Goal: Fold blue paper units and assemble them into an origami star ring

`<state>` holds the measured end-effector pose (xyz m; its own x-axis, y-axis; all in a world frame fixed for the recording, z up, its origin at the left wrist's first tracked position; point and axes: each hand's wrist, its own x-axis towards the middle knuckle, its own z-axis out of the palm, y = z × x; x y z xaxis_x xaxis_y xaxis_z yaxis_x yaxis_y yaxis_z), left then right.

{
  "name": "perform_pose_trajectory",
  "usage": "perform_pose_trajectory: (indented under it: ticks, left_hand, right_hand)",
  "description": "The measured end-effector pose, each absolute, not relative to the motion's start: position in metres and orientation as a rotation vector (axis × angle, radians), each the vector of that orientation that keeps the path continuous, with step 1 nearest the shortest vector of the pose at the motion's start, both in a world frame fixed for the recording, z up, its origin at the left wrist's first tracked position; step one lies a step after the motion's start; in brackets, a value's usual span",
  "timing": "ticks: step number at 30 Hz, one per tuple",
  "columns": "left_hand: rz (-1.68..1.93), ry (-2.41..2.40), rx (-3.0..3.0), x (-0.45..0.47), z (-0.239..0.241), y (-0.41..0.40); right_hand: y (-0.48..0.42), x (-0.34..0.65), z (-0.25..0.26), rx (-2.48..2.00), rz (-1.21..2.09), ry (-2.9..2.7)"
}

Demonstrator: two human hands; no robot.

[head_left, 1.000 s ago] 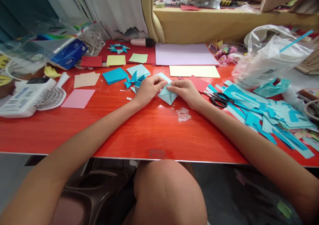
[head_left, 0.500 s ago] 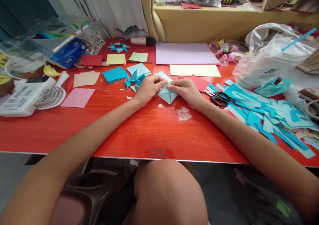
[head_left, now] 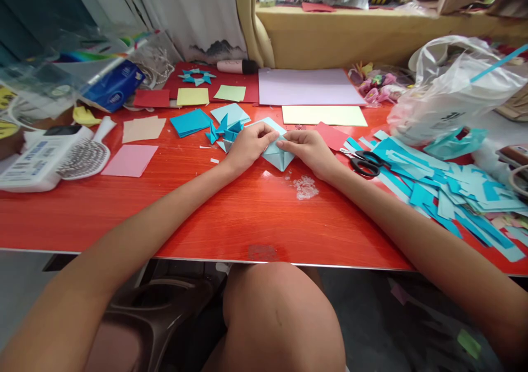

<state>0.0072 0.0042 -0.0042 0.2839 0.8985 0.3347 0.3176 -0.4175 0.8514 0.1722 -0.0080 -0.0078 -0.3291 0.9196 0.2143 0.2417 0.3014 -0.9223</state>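
Head view: left hand (head_left: 247,148) and right hand (head_left: 308,149), fingers still tight on folded paper (head_left: 279,156).

The scene is evenly, brightly lit; soft glare is seen on the red counter (head_left: 256,218), and edges are bowed by wide-angle distortion.

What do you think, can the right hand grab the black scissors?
Probably yes. The scissors lie on the table right beside the right hand, with nothing between them. The hand is pinching the light blue paper, though, so it would need to let go first.
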Motion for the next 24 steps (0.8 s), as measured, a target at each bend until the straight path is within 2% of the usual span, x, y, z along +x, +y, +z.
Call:
perform_pose_trajectory:
  ticks: [9, 15, 24]
  left_hand:
    - [1.024, 1.109, 1.856, 0.0051, -0.0065, 0.005]
    - [1.002, 0.944, 1.748, 0.007, -0.0075, 0.0041]
    - [1.02, 0.822, 1.567, 0.0069, 0.0018, 0.0003]
  right_hand:
    - [-0.0061, 0.1731, -0.0099, -1.048, 1.043, -1.714]
    - [-0.0047, 0.1711, -0.0098, -1.054, 0.986, -1.623]
    - [-0.0017, 0.1738, -0.0123, -0.98, 1.107, -1.458]
